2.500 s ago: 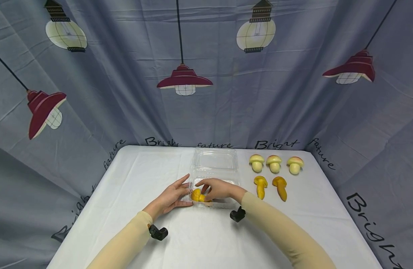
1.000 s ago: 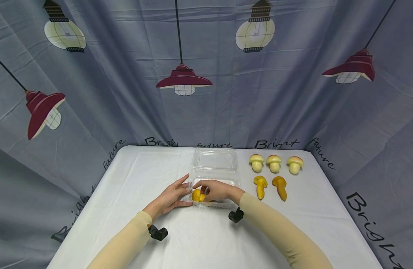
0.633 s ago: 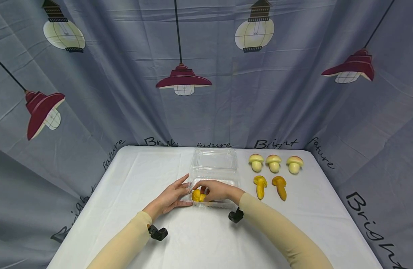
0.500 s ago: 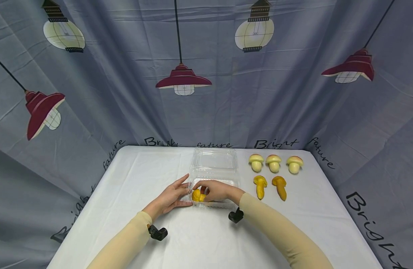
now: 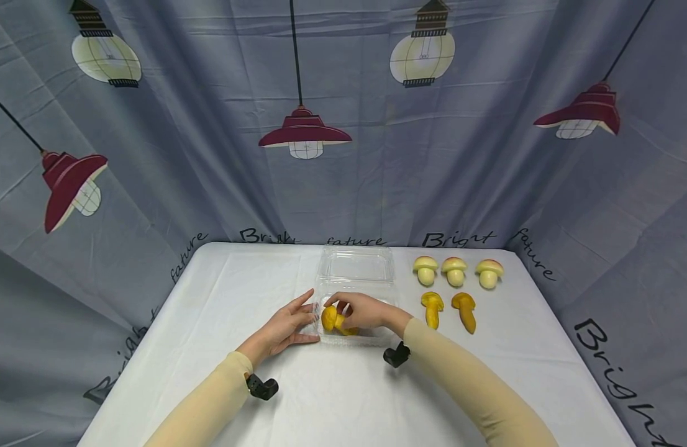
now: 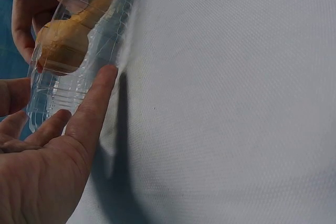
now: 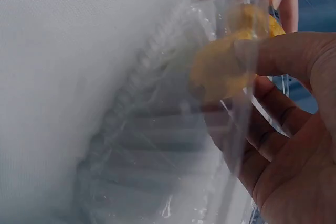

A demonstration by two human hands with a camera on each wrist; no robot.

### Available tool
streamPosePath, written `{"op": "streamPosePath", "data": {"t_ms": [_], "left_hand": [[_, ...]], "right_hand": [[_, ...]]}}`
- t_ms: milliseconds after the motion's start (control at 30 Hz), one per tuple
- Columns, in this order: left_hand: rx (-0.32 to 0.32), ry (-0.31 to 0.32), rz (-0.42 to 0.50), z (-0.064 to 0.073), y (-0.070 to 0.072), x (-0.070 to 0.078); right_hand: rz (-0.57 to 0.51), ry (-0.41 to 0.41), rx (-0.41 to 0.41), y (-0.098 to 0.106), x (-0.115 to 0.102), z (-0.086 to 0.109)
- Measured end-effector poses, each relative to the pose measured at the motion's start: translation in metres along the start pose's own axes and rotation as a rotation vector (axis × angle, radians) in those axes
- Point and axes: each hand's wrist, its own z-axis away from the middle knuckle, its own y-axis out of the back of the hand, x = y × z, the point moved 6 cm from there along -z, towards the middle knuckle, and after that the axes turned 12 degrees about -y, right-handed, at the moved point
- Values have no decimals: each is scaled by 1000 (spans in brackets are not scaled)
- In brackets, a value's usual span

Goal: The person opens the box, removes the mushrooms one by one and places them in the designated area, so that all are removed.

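A yellow mushroom [image 5: 329, 318] lies slantwise at the left end of a clear plastic clamshell box [image 5: 377, 340]. My right hand [image 5: 367, 312] reaches into the box and pinches the mushroom by its stem. In the right wrist view, the thumb presses on the yellow mushroom [image 7: 218, 69], partly seen through the clear wall. My left hand [image 5: 290, 323] stands with fingers spread against the box's left end. From the left wrist, the forefinger of the left hand [image 6: 47, 166] lies along the box's lower edge, and the mushroom's cap [image 6: 63, 51] shows through the plastic.
The box's lid [image 5: 357, 266] is folded back, away from the person. To the right lie two more yellow mushrooms, one bright [image 5: 432, 309] and one browner [image 5: 464, 312]. Behind them is a row of pale mushrooms [image 5: 454, 273]. A white cloth covers the table [image 5: 310, 397]; a grey curtain [image 5: 343, 192] hangs behind.
My right hand has shifted slightly away from the person, and the mushroom has tilted with its cap farther back and its stem end now showing. The left hand has stayed put.
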Motion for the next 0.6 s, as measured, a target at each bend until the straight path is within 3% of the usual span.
{"op": "streamPosePath", "data": {"t_ms": [600], "left_hand": [[10,10,9,-2,1,-1]], "right_hand": [[-101,60,89,40,0,18]]}}
